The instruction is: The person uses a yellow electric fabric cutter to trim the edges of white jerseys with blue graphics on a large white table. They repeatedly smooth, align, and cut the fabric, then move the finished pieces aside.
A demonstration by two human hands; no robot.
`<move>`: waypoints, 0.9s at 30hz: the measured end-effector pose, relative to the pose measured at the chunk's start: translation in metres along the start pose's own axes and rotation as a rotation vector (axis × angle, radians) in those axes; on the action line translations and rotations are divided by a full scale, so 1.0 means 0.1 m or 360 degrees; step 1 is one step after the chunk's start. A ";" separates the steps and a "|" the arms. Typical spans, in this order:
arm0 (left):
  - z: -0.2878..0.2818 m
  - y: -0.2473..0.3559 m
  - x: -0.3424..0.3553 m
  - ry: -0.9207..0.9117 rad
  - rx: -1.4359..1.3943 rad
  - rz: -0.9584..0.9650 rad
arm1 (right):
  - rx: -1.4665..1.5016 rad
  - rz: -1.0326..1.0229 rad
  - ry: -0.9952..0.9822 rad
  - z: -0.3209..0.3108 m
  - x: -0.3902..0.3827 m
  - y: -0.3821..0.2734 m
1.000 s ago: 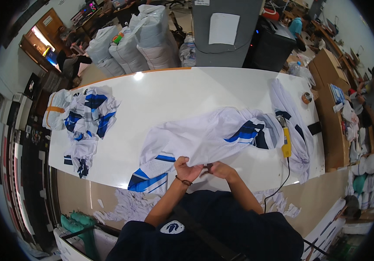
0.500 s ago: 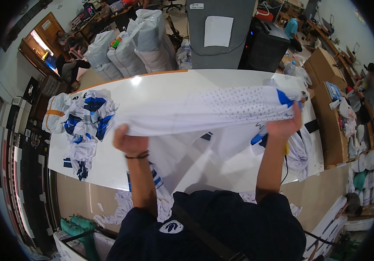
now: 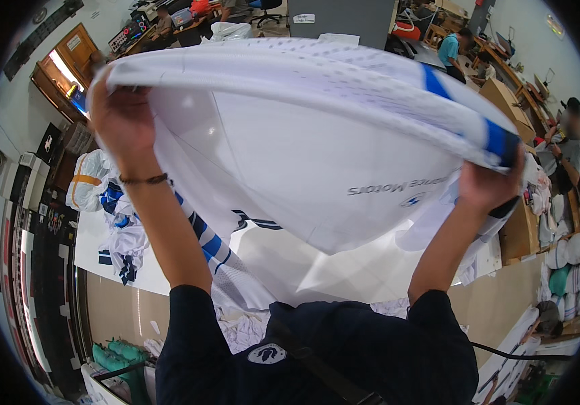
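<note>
Far to the left of both hands, a heap of white and blue garments (image 3: 111, 216) lies on the white table (image 3: 364, 266), well below the raised arms. The left hand (image 3: 122, 118) is lifted high, its fingers closed on the left edge of a white sports jersey (image 3: 303, 135) with blue stripes; a thin dark bracelet (image 3: 143, 179) circles that wrist. The jersey stretches taut between the two hands, held up in front of the person and above the table, its lower part sagging in a wide fold under the line between the hands. Grey print shows through the cloth near the right side. The right hand (image 3: 489, 185) grips the jersey's right edge just beneath a blue band, fingers curled shut around the cloth. Beyond the right hand, other people sit at desks.
</note>
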State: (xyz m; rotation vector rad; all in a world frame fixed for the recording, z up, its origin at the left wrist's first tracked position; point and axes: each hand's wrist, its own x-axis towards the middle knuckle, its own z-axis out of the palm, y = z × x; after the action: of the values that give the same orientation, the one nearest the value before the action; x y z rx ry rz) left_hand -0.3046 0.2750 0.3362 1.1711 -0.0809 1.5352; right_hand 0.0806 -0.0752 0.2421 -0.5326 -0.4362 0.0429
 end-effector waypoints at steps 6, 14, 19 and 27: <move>-0.11 -0.92 -0.36 0.0377 0.0757 -0.0351 | -0.1175 0.1627 -0.1331 -0.82 -1.17 1.07; -0.06 -0.92 -0.98 0.0587 -0.0056 -0.0936 | -0.0979 0.1740 -0.2544 -0.80 -1.79 1.13; 0.15 -0.78 -1.15 0.0519 -0.0062 -0.1089 | -0.1017 0.1006 -0.1424 -0.46 -1.32 1.26; 0.23 -0.86 -1.52 0.0190 0.0065 -0.1347 | -0.0992 0.0201 -0.1598 0.09 -1.89 1.73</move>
State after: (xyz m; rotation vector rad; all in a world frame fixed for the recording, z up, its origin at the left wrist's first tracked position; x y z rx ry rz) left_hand -0.2452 0.1831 0.1976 0.9545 0.4742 0.8455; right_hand -0.0823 0.0494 0.0882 -1.1483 -1.4207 0.3108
